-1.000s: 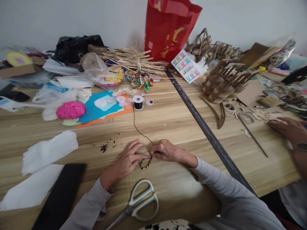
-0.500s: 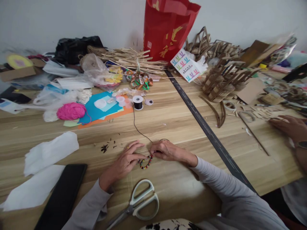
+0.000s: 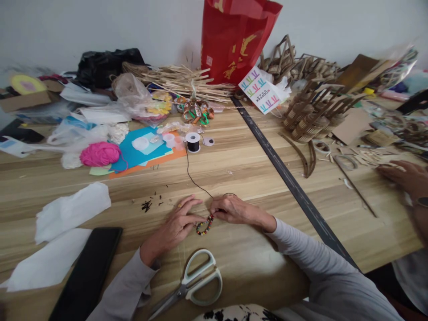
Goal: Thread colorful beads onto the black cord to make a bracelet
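A small loop of multicoloured beads, a beaded bracelet (image 3: 204,229), lies on the table between my two hands. My left hand (image 3: 176,221) has its thumb and a finger closed at the loop's left end, with the other fingers stretched forward. At the right end my right hand (image 3: 234,209) is closed in a pinch, its fingertips touching the beads. A black cord (image 3: 191,178) runs from a white-flanged spool (image 3: 193,142) to my right fingers; what exactly lies inside the pinch is hidden. White-handled scissors (image 3: 202,278) rest just in front of me.
Short black snippets (image 3: 146,205) lie left of my hands. White paper (image 3: 73,207) and a black flat case (image 3: 88,272) are at the left. Pink yarn (image 3: 100,154), a red bag (image 3: 237,42) and small woven baskets (image 3: 309,122) stand behind. Another person's hand (image 3: 404,176) rests at the right.
Both hands stay nearly still at the beaded bracelet. The whole view shifts very slightly; nothing is let go or newly picked up.
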A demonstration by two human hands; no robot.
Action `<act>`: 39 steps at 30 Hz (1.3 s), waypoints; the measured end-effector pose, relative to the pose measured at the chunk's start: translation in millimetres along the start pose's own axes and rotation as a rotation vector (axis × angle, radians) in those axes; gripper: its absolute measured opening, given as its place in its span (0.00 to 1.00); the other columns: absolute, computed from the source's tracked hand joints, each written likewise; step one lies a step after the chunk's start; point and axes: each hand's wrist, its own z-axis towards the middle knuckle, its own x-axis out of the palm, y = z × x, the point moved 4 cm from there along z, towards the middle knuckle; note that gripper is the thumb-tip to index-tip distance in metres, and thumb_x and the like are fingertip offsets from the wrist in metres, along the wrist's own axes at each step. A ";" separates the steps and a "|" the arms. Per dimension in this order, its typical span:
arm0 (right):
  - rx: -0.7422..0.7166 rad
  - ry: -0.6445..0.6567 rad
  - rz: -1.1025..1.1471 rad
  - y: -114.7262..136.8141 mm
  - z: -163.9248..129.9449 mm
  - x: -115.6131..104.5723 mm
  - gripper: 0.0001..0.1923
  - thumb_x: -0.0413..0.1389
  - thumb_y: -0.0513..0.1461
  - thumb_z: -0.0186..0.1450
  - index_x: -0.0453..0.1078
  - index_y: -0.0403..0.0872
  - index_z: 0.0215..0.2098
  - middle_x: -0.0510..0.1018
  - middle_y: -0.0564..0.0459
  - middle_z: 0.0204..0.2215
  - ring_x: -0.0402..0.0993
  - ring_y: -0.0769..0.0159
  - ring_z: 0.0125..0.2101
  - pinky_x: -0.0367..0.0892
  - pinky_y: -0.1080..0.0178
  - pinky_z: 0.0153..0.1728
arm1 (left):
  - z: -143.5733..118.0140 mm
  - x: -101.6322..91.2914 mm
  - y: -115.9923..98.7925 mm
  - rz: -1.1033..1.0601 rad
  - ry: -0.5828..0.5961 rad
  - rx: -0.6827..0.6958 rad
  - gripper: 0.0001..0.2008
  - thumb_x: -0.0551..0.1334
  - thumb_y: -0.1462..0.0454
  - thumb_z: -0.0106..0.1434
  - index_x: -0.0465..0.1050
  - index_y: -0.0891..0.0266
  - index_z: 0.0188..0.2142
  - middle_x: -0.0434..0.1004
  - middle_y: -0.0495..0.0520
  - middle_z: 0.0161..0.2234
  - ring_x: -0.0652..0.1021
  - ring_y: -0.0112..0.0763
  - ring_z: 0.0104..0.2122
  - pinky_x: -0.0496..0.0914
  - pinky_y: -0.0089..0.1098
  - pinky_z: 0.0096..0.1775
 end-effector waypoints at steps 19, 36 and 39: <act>0.042 -0.012 0.003 -2.5 0.7 2.1 0.04 0.53 0.34 0.64 0.69 0.46 0.33 0.76 0.53 0.32 0.71 0.68 0.33 0.59 0.69 0.34 | -2.7 0.8 2.4 -0.027 -0.003 -0.003 0.23 0.53 0.77 0.61 0.77 0.54 0.46 0.61 0.54 0.60 0.55 0.44 0.63 0.56 0.51 0.60; 0.054 -0.006 -0.019 -4.0 0.8 4.0 0.04 0.53 0.34 0.65 0.69 0.46 0.34 0.76 0.53 0.31 0.71 0.69 0.32 0.58 0.69 0.33 | -3.6 0.0 4.3 -0.059 0.006 0.003 0.23 0.52 0.78 0.60 0.78 0.55 0.43 0.62 0.55 0.59 0.55 0.44 0.63 0.57 0.52 0.60; 0.059 -0.002 -0.025 -4.6 0.8 4.5 0.03 0.53 0.35 0.65 0.69 0.46 0.34 0.76 0.53 0.32 0.71 0.69 0.32 0.58 0.69 0.34 | -3.8 0.3 4.0 -0.050 -0.001 0.001 0.23 0.52 0.78 0.59 0.79 0.56 0.42 0.63 0.56 0.59 0.56 0.45 0.62 0.58 0.51 0.59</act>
